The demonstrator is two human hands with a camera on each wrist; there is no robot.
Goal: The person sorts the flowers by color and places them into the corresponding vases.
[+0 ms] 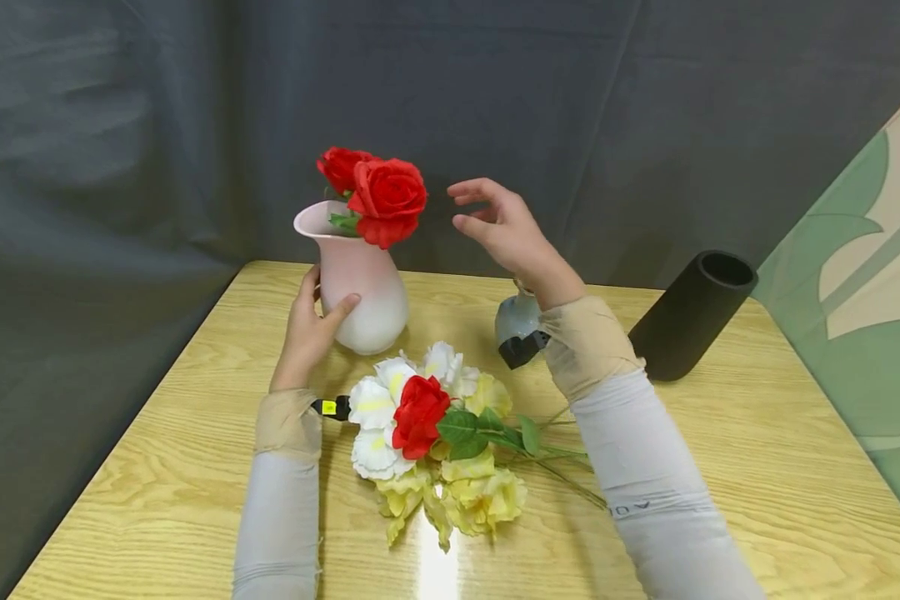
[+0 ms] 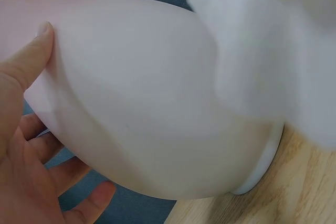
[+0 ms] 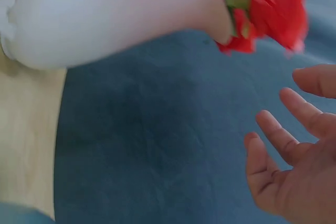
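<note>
A pink-and-white vase (image 1: 363,292) stands upright at the back left of the table, with two red roses (image 1: 390,200) leaning out of its mouth. My left hand (image 1: 311,325) holds the vase from its left side, the thumb on the front and the fingers round behind; in the left wrist view the thumb lies against its pink upper part. To the right of the roses, my right hand (image 1: 506,225) is raised in the air, fingers loosely bent and holding nothing. In the right wrist view this hand (image 3: 299,156) is apart from the red petals.
White and yellow flowers (image 1: 375,404) with another red rose (image 1: 420,417) lie mid-table, stems pointing right. A small grey-blue vase (image 1: 516,321) stands behind the right forearm, a black cylindrical vase (image 1: 690,321) further right. A dark curtain (image 1: 450,100) hangs behind the table.
</note>
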